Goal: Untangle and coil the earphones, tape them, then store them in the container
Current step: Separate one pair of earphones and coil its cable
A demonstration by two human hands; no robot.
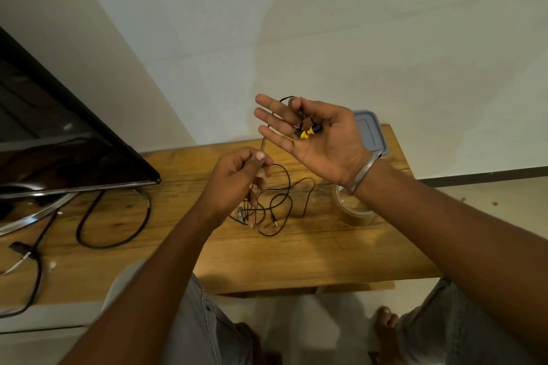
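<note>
The earphones' two yellow-and-black earbuds [307, 130] lie in the palm of my right hand [314, 139]. That hand is raised palm up with straight fingers, and its thumb pins the thin black cord against the hand. From there the cord runs down to my left hand [237, 178], which pinches it between thumb and fingers. The rest of the cord [278, 204] lies in a loose tangle on the wooden table [296, 252], with the jack plug near the tangle's front. The grey-blue lidded container [372, 130] sits at the table's back right, partly hidden by my right hand.
A roll of clear tape [354, 210] stands on the table under my right wrist. A dark TV screen [59, 142] on a metal stand fills the left side, with thick black cables [115, 225] looped in front of it. A wall runs behind the table.
</note>
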